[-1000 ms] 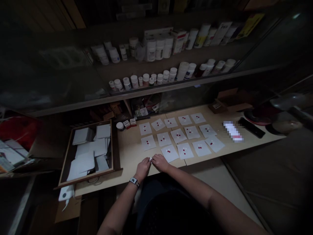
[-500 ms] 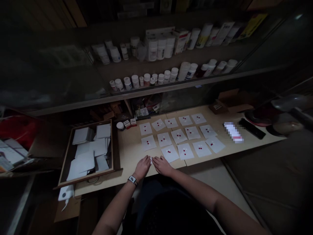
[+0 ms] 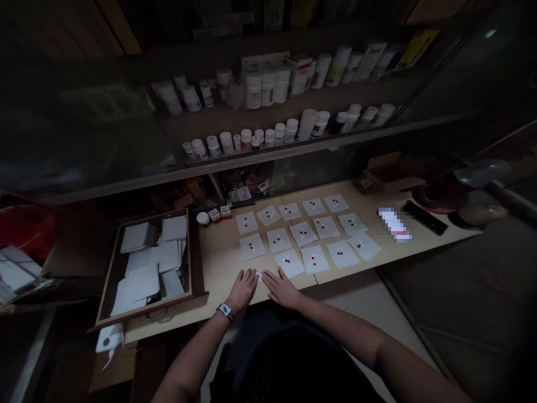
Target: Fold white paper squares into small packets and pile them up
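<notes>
At the front of the table [image 3: 218, 257] my left hand [image 3: 243, 289] lies flat with fingers stretched, a watch [image 3: 225, 310] on its wrist. Opposite it, my right hand [image 3: 281, 287] is also flat, its fingers somewhat spread. Between the fingertips of both hands a small piece of white paper [image 3: 259, 276] shows, pressed on the tabletop; the fingers cover most of it. Just beyond my right hand lies a paper square [image 3: 296, 268] with red and white pills on it. Several more such squares with pills spread in rows behind it and to the right.
To the left sits an open drawer [image 3: 191, 263] holding stacks of white paper [image 3: 138, 235]. A white jar [image 3: 203, 219] and small boxes [image 3: 220, 212] stand behind. Phones [image 3: 424, 217] and a cardboard box [image 3: 384, 170] lie at the right. Shelves of pill bottles [image 3: 226, 143] rise above.
Both hands' fingers have gone from bent and close around the small paper to stretched flat over it. The camera view has shifted slightly; the pill squares lie as before.
</notes>
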The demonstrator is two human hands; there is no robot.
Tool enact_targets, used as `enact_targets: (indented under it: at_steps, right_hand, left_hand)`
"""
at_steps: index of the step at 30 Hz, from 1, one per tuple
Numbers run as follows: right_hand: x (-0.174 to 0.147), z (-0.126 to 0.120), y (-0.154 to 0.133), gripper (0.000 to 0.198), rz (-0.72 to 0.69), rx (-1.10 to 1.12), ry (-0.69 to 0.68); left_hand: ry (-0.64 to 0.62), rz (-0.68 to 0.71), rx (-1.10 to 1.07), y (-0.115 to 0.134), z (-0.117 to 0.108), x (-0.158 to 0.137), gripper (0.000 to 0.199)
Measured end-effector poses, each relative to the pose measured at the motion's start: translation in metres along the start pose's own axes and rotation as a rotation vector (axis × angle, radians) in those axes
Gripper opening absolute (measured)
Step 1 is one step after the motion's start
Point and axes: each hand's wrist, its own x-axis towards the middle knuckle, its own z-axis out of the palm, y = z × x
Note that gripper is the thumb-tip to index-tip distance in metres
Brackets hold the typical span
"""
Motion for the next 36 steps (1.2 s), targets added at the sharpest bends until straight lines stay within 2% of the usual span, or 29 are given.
enact_targets:
  at_steps: [4, 9, 13, 17, 21, 25, 30, 36]
  right_hand:
    - [-0.002, 0.000, 0.001, 0.055, 0.038, -0.035, -0.009]
    - [0.006, -0.011, -0.002, 0.047, 0.108, -0.018, -0.008]
    - [0.030, -0.032, -0.005, 0.027, 0.314, 0.068, -0.058]
    - [0.059, -0.045, -0.005, 0.017, 0.475, 0.130, -0.101]
    - [0.073, -0.043, -0.004, 0.012, 0.535, 0.280, -0.155]
    - [0.073, -0.035, -0.005, 0.016, 0.650, 0.442, -0.122]
    - [0.072, -0.034, -0.009, 0.007, 0.645, 0.443, -0.089]
    - [0.074, -0.035, -0.004, 0.012, 0.617, 0.407, -0.071]
  left_hand:
    - [0.016, 0.065, -0.013, -0.002, 0.008, -0.002, 0.036]
    - [0.066, 0.025, -0.015, 0.001, 0.010, -0.005, 0.030]
    - [0.098, -0.030, -0.058, 0.005, 0.005, -0.003, 0.027]
    - [0.111, -0.087, -0.093, 0.007, -0.002, -0.002, 0.022]
    - [0.120, -0.143, -0.103, 0.009, -0.009, -0.001, 0.019]
    - [0.115, -0.205, -0.112, 0.014, -0.012, 0.002, 0.021]
    - [0.145, -0.274, -0.156, 0.019, -0.009, 0.005, 0.023]
    - [0.134, -0.257, -0.178, 0.017, -0.010, 0.006, 0.025]
